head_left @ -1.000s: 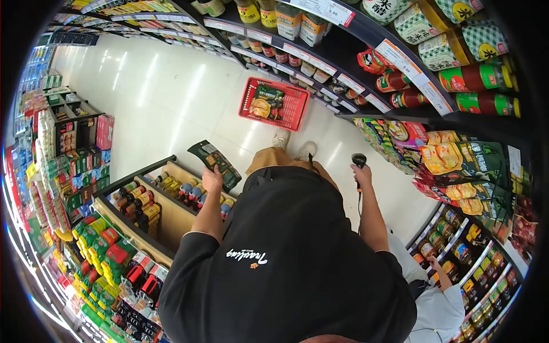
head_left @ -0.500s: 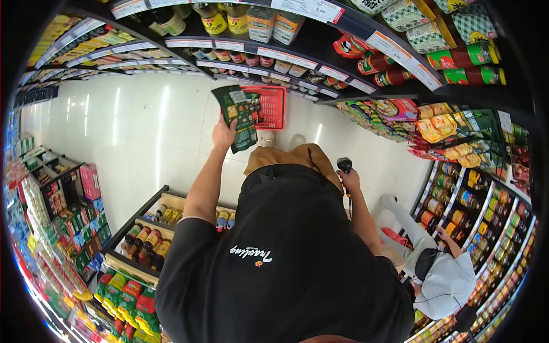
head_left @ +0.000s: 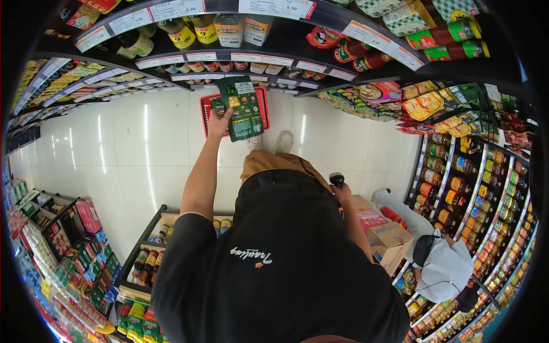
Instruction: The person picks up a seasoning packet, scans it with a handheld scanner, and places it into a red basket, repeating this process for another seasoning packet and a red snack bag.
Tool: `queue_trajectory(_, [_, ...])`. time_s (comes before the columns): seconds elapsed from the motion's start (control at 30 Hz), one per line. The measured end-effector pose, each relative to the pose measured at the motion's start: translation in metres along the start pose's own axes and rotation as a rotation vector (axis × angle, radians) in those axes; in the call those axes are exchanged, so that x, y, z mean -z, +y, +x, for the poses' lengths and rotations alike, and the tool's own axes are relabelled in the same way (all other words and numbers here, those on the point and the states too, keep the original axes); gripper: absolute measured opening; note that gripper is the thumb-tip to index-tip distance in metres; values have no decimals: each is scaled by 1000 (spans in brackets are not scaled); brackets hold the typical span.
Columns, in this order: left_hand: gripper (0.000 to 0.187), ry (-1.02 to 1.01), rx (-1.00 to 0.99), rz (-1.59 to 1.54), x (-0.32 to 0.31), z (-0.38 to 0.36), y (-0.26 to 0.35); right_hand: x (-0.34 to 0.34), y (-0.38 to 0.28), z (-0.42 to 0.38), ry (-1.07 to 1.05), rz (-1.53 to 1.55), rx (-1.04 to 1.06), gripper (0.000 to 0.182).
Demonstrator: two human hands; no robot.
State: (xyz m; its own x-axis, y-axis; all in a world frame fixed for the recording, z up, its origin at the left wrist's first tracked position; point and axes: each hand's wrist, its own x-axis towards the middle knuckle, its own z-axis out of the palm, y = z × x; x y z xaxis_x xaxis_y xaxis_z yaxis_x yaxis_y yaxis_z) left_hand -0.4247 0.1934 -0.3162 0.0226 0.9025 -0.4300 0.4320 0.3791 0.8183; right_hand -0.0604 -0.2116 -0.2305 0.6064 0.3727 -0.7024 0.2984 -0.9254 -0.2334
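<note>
My left hand (head_left: 220,122) is closed on the edge of a dark green flat packet (head_left: 245,114) with yellow and white print. The packet is held up in front of a red shopping basket (head_left: 265,106) on the floor, hiding most of its inside. Low at my right side, my right hand (head_left: 344,195) grips a black handheld scanner (head_left: 337,180), its rounded head pointing up. The fingers of that hand are partly out of sight.
Ahead runs a shelf edge (head_left: 223,56) with bottles and jars. Hanging food packets (head_left: 434,103) are at the right. A crouching person in a white top (head_left: 449,271) is by the jar shelves, near cardboard boxes (head_left: 389,240). A bottle rack (head_left: 140,251) stands at my left.
The packet in my left hand has shifted right and now overlaps the basket. My view has moved, bringing the cardboard boxes into sight. The crouching person has bent lower.
</note>
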Motion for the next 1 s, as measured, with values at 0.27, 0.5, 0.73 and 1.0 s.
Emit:
queue_trajectory(0.27, [53,-96,326,481,32,-42,-102,7,-34,-1,-31,55,9,43])
queue_trajectory(0.5, [48,-186,494,380,34,-116,-170,2,-44,13,9,-148,217,42])
queue_trajectory(0.73, [38,-147,393,414,40,-128,-146,11,-68,34,-130,-37,170,39])
queue_trajectory(1.0, [19,-130,337,304,35,-75,-133,14,-71,37,-45,-105,270,42])
